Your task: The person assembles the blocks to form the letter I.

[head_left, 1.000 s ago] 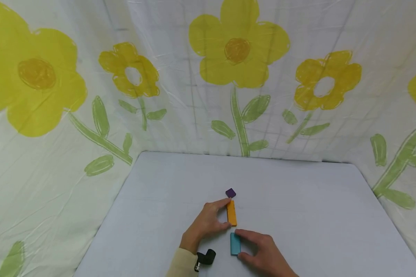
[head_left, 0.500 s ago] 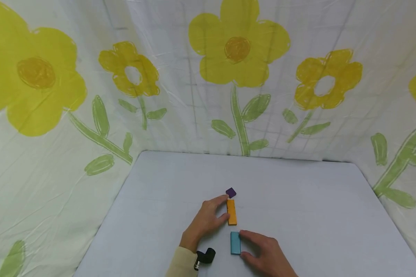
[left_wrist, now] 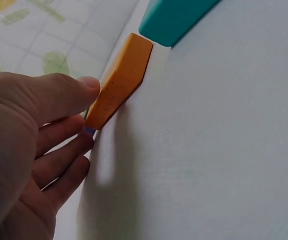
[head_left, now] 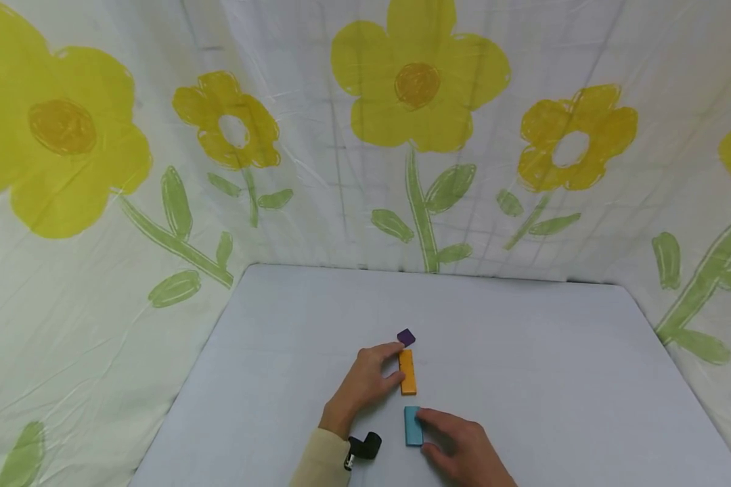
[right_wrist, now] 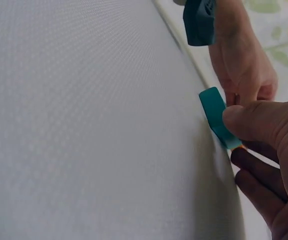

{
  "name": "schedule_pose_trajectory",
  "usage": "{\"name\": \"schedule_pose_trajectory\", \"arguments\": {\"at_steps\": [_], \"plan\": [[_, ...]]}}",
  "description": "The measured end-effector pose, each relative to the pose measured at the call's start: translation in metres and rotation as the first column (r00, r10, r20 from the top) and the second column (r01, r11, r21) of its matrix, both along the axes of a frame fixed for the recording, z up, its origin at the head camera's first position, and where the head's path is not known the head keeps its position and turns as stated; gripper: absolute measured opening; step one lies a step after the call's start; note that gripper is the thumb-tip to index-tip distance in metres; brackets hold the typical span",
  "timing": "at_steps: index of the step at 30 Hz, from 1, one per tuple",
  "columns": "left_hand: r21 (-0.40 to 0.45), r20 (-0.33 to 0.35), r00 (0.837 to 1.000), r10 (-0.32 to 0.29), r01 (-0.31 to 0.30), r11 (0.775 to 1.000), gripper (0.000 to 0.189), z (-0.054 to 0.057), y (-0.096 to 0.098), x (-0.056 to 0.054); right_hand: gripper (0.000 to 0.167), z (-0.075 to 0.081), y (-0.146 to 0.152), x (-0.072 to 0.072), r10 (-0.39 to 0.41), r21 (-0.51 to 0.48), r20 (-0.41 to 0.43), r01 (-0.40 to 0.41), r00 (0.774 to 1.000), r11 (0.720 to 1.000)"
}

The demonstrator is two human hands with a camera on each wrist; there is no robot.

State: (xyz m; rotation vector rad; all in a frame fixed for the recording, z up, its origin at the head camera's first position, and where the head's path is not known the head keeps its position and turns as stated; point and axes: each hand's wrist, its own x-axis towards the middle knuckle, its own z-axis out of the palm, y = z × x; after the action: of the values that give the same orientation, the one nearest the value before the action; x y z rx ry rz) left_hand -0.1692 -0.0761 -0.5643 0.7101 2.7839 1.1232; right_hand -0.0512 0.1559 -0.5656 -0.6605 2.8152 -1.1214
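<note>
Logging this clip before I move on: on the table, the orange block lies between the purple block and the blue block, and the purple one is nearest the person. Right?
Not quite: the purple block is the farthest of the three, not the nearest; the blue block is nearest, as the head view shows. The orange block does lie between them.

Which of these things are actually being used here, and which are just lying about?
Likely in use:
orange block, by the left hand
blue block, by the right hand
purple block, just beyond the orange one

Probably just surroundings:
white table, under the blocks
flowered sheet, behind
black wrist gadget, worn, not handled
</note>
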Motion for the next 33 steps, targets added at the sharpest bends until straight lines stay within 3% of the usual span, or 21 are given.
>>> {"name": "schedule_pose_trajectory", "arguments": {"at_steps": [11,22,33], "plan": [[-0.02,0.002,1.0,0.016,-0.016,1.0,0.05,0.003,0.003,0.003,0.048,-0.004,-0.006,0.001,0.01,-0.043,-0.13,-0.015,0.991,0.999],[-0.046,0.014,1.0,-0.005,0.006,0.999,0.049,0.006,0.002,-0.002,0.044,0.0,-0.014,-0.005,-0.038,-0.007,-0.04,0.038,0.998,0.999],[-0.033,0.009,1.0,-0.011,0.012,0.999,0.049,0.005,0.002,-0.003,0.043,0.002,-0.019,-0.011,-0.081,0.019,-0.016,0.082,0.997,0.996]]}}
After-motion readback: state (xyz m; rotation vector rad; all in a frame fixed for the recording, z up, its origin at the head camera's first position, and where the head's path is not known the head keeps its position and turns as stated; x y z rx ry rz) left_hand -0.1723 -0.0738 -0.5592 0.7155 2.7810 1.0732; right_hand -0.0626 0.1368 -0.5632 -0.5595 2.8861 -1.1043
